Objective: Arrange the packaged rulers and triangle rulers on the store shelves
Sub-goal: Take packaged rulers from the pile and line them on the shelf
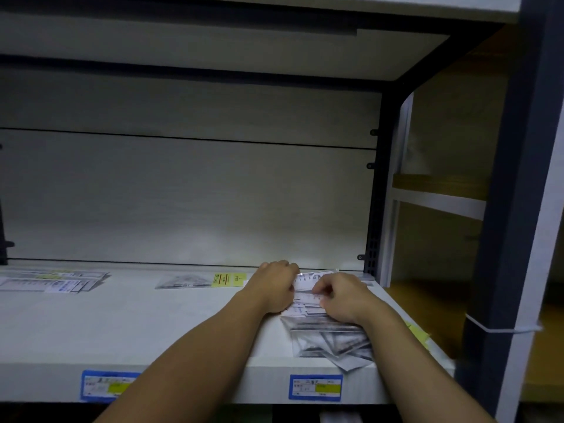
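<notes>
Both hands, left (273, 286) and right (343, 297), pinch one ruler pack (308, 290) lying long-ways from 9 to 3 o'clock. Under them, triangle ruler packs (329, 340) pile up, maybe three, on the shelf (152, 325).

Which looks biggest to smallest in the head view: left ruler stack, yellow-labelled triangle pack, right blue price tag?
1. Left ruler stack
2. Yellow-labelled triangle pack
3. Right blue price tag

The tag sits nearer the camera, so its true rank is unsure.

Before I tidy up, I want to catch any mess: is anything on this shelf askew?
Yes. The loose packets near the right hand lie fanned at mixed angles, and one corner juts past the shelf front edge. The packs at far left and the triangle pack lie flat.
</notes>
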